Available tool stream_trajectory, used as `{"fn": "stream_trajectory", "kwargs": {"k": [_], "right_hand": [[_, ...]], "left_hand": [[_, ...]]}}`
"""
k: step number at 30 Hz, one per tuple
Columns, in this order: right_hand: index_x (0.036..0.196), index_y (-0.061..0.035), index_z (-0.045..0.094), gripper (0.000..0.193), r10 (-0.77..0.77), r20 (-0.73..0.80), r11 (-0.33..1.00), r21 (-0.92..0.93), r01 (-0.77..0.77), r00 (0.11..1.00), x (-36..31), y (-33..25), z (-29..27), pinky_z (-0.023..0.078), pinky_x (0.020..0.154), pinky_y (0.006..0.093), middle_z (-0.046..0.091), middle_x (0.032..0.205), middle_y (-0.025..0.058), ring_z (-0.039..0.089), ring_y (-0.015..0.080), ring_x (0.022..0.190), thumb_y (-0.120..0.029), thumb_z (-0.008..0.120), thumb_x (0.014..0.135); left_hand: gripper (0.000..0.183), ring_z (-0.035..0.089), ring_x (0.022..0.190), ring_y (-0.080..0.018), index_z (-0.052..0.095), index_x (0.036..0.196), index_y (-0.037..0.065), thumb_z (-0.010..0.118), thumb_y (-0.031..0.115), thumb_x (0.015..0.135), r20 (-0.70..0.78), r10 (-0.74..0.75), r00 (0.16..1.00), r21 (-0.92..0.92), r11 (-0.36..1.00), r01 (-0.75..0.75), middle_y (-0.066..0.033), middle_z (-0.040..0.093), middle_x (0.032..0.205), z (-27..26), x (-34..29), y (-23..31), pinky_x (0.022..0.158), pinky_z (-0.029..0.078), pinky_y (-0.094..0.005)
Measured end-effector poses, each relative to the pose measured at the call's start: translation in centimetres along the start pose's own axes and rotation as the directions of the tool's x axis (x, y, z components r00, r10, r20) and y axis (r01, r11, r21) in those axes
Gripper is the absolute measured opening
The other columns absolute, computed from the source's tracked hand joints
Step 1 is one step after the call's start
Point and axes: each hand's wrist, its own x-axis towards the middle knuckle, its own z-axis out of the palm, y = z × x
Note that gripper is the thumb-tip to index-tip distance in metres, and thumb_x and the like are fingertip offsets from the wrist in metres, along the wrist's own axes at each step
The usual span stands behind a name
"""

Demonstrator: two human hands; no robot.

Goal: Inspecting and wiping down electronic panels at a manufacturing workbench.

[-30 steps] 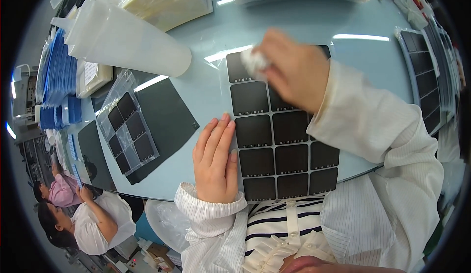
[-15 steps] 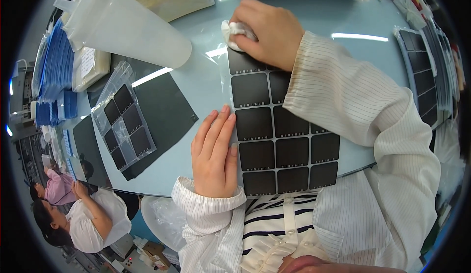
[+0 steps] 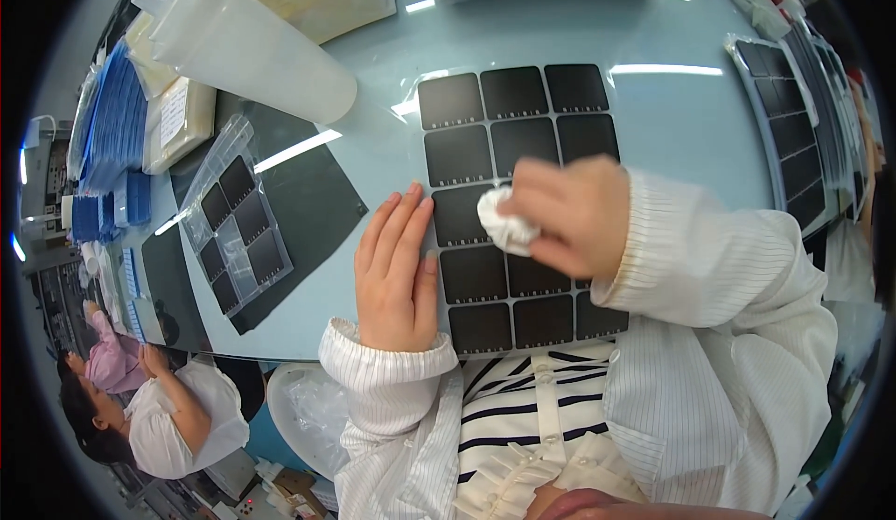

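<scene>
In front of me lies a sheet of black rectangular panels (image 3: 467, 154), set in rows with pale gaps and small white marks along each panel's lower edge. My left hand (image 3: 399, 273) rests flat beside the sheet's left edge, fingers stretched out and fingertips at its border. A crumpled white wiping cloth (image 3: 507, 221) is bunched in my right hand (image 3: 574, 217), over the middle rows. That hand is blurred by motion and covers some panels on the right.
A translucent plastic bottle (image 3: 257, 49) lies at the upper left, near blue stacked sheets (image 3: 126, 119). Bagged black panels (image 3: 241, 221) rest on a dark sheet (image 3: 313, 203). More panel sheets (image 3: 784, 119) stand at the right. Two people (image 3: 177, 408) sit at the lower left.
My right hand has moved with the cloth from the sheet's far left corner down to its middle, uncovering the top rows. My left hand stays beside the left edge.
</scene>
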Motion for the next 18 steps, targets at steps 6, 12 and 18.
{"fn": "stream_trajectory", "kwargs": {"k": [6, 12, 18], "right_hand": [[0.089, -0.0034, 0.054, 0.020, 0.172, -0.326, 0.975, -0.076, -0.207, 0.930, -0.2, 6.5, -2.0, 0.044, 0.053, 0.0327, 0.051, 0.074, 0.0124, 0.055, 0.0255, 0.060, -0.009, 0.063, 0.072], [0.086, -0.0045, 0.054, 0.019, 0.043, -0.174, 0.999, -0.003, -0.044, 0.984, -2.0, 1.1, 0.0, 0.045, 0.053, 0.0343, 0.050, 0.073, 0.0112, 0.055, 0.0277, 0.060, -0.013, 0.063, 0.071], [0.085, -0.0032, 0.052, 0.018, 0.158, -0.244, 0.987, 0.011, -0.160, 0.957, -4.0, 0.0, 0.9, 0.045, 0.055, 0.0329, 0.050, 0.075, 0.0129, 0.053, 0.0285, 0.061, -0.011, 0.061, 0.072]], "left_hand": [[0.048, 0.042, 0.121, -0.0326, 0.049, 0.123, -0.001, 0.048, -0.002, 0.075, -0.037, 0.045, 0.998, -0.005, 0.999, -0.046, -0.0135, 0.048, 0.129, 0.4, 0.2, 0.2, 0.102, 0.032, -0.0403], [0.048, 0.042, 0.121, -0.0316, 0.049, 0.123, 0.000, 0.048, -0.002, 0.076, -0.063, 0.056, 0.996, -0.047, 0.997, -0.059, -0.0128, 0.049, 0.129, 0.1, -0.6, -0.2, 0.101, 0.033, -0.0392], [0.048, 0.041, 0.123, -0.0300, 0.049, 0.124, 0.002, 0.048, -0.002, 0.076, -0.069, 0.037, 0.997, -0.062, 0.997, -0.041, -0.0111, 0.049, 0.129, 0.4, -0.5, -0.3, 0.103, 0.031, -0.0386]]}}
